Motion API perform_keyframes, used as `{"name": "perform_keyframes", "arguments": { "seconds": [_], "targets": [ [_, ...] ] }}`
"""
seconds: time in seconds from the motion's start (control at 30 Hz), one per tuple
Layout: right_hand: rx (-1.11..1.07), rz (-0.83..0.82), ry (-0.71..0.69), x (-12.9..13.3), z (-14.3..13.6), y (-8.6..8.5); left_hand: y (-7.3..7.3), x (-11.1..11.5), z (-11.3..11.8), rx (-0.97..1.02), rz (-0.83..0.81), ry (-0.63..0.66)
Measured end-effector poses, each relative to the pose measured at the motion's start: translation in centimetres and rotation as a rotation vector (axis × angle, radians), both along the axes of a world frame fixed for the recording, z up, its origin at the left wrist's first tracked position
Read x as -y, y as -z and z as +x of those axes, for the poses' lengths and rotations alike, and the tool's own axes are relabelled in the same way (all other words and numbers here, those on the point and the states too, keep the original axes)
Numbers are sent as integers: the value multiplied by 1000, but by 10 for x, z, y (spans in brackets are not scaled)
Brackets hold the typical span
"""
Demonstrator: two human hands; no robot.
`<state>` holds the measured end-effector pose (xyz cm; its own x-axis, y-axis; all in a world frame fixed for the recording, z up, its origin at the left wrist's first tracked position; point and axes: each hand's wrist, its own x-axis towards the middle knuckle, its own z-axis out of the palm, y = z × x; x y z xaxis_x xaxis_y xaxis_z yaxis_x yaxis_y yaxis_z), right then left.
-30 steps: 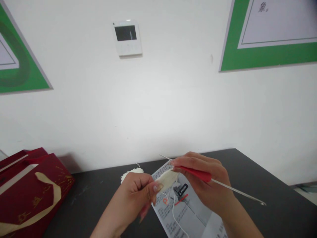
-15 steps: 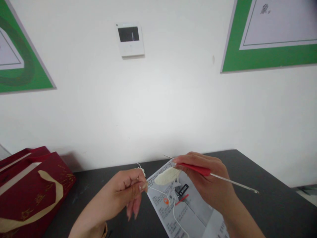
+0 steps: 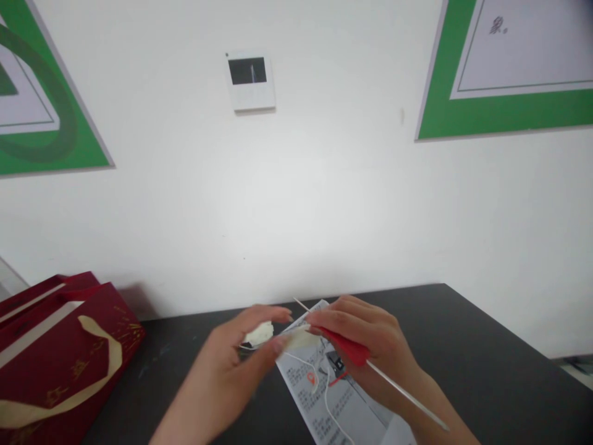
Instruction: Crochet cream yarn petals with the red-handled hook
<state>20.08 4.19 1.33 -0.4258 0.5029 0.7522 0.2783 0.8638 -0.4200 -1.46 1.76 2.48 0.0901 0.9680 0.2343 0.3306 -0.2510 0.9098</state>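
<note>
My right hand (image 3: pixel 365 343) is closed around the red grip of a crochet hook (image 3: pixel 345 346); its metal shaft sticks out past the fingertips and back beyond the palm. Below those fingertips is a cream crocheted piece (image 3: pixel 302 339), partly hidden and a little blurred. My left hand (image 3: pixel 241 355) reaches towards that piece from the left, thumb and fingers apart, its thumb close to the near edge. Behind the left hand, seen through the gap, lies a cream clump of yarn (image 3: pixel 260 334). A strand of white yarn (image 3: pixel 328 395) trails down over a printed sheet.
The printed sheet (image 3: pixel 319 417) lies on the black table (image 3: pixel 463 358) under my hands. Red gift bags (image 3: pixel 60 352) with a cream ribbon stand at the left. A white wall panel (image 3: pixel 252 80) and green-bordered posters (image 3: pixel 428 117) are on the wall behind.
My left hand has opened from a pinch near the yarn and moved slightly right, closer to the crocheted piece. My right hand has shifted left, its hook tilting more steeply.
</note>
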Motion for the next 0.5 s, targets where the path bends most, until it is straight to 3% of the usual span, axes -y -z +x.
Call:
{"name": "perform_keyframes", "arguments": {
  "seconds": [0.03, 0.13, 0.3, 0.5],
  "targets": [
    [18, -15, -13, 0, 0, 1, 1, 3, 12, -38, -8, 58],
    [-16, -95, -40, 2, -1, 3, 5, 4, 35, 46, -24, 62],
    [-203, -376, -65, 3, -5, -6, 11, -4, 36, 268, -120, 170],
    [-373, -402, 26, 4, -13, -8, 16, -4, 44, 466, -127, 142]
  ]
}}
